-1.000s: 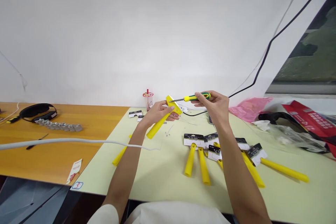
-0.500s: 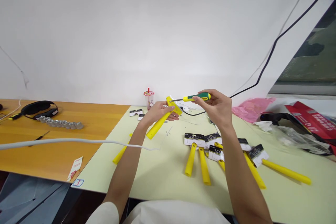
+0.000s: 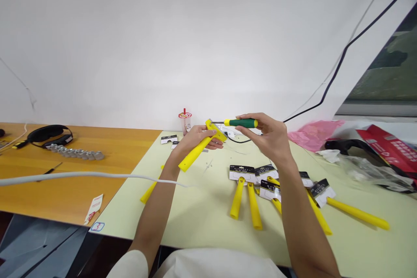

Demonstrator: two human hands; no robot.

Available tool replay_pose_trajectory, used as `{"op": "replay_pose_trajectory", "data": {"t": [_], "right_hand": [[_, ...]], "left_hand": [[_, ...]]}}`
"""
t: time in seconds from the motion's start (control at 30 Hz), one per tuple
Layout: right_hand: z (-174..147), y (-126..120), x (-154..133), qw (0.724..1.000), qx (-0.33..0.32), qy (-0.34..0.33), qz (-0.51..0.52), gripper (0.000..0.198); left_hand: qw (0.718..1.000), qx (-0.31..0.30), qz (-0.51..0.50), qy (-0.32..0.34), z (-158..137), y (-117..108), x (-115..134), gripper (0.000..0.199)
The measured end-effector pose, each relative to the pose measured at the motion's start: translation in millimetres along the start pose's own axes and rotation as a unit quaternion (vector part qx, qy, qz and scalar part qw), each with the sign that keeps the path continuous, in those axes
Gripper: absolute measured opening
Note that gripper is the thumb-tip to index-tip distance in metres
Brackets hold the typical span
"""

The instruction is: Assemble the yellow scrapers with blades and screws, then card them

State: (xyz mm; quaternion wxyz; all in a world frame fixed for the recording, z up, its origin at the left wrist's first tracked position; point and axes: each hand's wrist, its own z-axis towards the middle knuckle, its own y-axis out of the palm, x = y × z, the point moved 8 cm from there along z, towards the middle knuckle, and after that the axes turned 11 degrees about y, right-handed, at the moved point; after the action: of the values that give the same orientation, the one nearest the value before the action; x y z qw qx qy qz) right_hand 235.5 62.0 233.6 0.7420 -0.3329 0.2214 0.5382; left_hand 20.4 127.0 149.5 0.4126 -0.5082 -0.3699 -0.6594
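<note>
My left hand [image 3: 198, 136] is closed round a yellow scraper [image 3: 197, 154], its handle slanting down to the left and its wide head tilted up. In my right hand [image 3: 269, 134] is a screwdriver [image 3: 241, 123] with a green and yellow handle, pinched between thumb and fingers. The shaft lies nearly level, its tip at the top end of the scraper's head. Whether the tip sits in a screw is too small to tell. Several carded yellow scrapers [image 3: 236, 198] lie on the table below and right of my hands. Another yellow handle [image 3: 148, 193] is partly hidden behind my left forearm.
A cup with a red straw [image 3: 184, 122] stands by the wall. Headphones [image 3: 48, 134] and a row of metal pieces [image 3: 76, 153] lie on the wooden table. A white cable [image 3: 97, 175] crosses in front at left. A pink bag [image 3: 314, 135] and red packaging [image 3: 387, 150] lie at right.
The screwdriver's handle has turned and tipped to nearly level, moving slightly left and down. My right fingers have shifted around it. The scraper stays in my left hand, almost unmoved.
</note>
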Motion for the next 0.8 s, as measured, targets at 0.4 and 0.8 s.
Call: {"op": "replay_pose_trajectory", "data": {"t": [0.4, 0.8], "right_hand": [[0.5, 7.0, 3.7, 0.999, -0.052, 0.010, -0.008, 0.034], [1.8, 7.7, 7.1, 0.998, -0.055, 0.014, -0.003, 0.035]], "left_hand": [[1.000, -0.014, 0.013, -0.015, 4.0, -5.6, -3.7, 0.032], [1.000, -0.023, -0.006, -0.011, 1.5, -3.3, -1.5, 0.036]]}}
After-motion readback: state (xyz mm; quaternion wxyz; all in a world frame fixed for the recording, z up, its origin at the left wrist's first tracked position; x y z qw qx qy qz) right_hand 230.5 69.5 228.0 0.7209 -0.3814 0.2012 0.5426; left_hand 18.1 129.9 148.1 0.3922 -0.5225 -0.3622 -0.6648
